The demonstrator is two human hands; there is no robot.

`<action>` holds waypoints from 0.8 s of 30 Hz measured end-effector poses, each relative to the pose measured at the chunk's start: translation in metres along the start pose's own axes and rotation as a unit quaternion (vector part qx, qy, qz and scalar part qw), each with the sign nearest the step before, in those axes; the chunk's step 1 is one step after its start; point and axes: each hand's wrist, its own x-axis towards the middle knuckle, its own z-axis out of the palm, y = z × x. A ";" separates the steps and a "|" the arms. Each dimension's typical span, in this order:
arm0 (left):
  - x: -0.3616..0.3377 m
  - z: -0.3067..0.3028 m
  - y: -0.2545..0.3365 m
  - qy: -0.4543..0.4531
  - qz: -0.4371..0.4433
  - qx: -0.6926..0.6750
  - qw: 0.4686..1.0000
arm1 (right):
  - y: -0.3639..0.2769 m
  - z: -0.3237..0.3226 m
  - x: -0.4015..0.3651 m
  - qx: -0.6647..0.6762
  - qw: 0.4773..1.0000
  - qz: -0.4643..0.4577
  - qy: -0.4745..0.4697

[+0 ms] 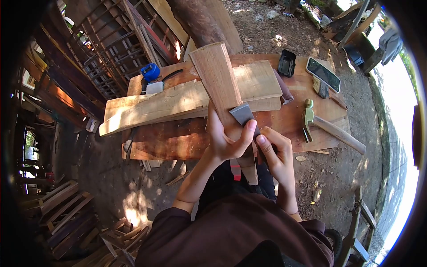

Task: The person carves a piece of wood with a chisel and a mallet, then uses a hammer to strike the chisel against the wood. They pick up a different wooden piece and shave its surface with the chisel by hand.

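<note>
Head view: left fingers (250, 127) grasp wood block (218, 78), right fingers (262, 140) chisel (242, 114) overlapping edge; hammer (333, 129) well apart.

Most fingers of the left hand (224, 141) are hidden behind the wooden piece (217, 80), whose lower part is partly covered by that hand, while the flat metal blade (242, 114) passes beneath the left thumb and its far end cannot be made out by the right hand (278, 155). The phone (324, 74) hides part of the brush (319, 88), its screen unreadable, and the pale boards (178, 100) cover much of the desk (164, 148) and part of the maroon pouch (284, 89). Deep shadow blurs the stacked timber (66, 204) at left, and the bottom edge cuts off the dark shirt (231, 227).
</note>
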 end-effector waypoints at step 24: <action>-0.010 -0.017 -0.019 -0.117 -0.073 -0.114 0.984 | 0.007 0.003 -0.005 0.008 1.000 0.007 0.015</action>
